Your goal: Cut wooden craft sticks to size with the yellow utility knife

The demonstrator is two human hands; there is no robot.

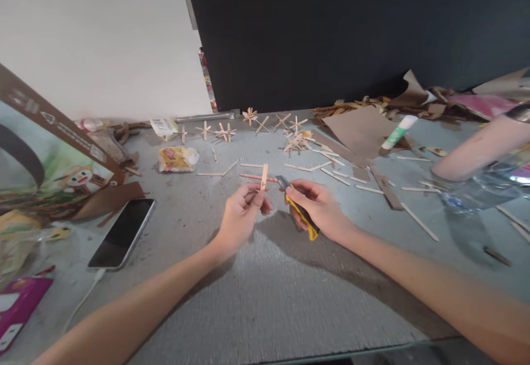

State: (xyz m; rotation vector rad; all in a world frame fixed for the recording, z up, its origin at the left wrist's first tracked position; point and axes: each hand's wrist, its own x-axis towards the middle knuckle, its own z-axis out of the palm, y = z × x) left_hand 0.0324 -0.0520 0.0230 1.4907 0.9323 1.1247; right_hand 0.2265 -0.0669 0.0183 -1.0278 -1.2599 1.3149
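Observation:
Between the thumb and fingers of my left hand (244, 209) a short wooden stick (264, 175) is pinched, pointing up. My right hand (317, 205) is wrapped round a yellow and black utility knife (305, 217). Its metal end (282, 181) points towards the stick, with a small gap between them. Behind the stick, a red pencil-like rod (250, 176) lies on the grey table (248, 299). Wooden sticks, some bent, lie just beyond my hands, and several star shapes made of sticks (224, 132) stand farther back.
On the left are a phone (122, 233) with a cable, a printed bag (62, 149), a purple packet (25, 304) and a yellow wrapper (178, 159). On the right are a glue stick (399, 132), cardboard pieces (356, 127), loose sticks and a pink bottle (480, 147).

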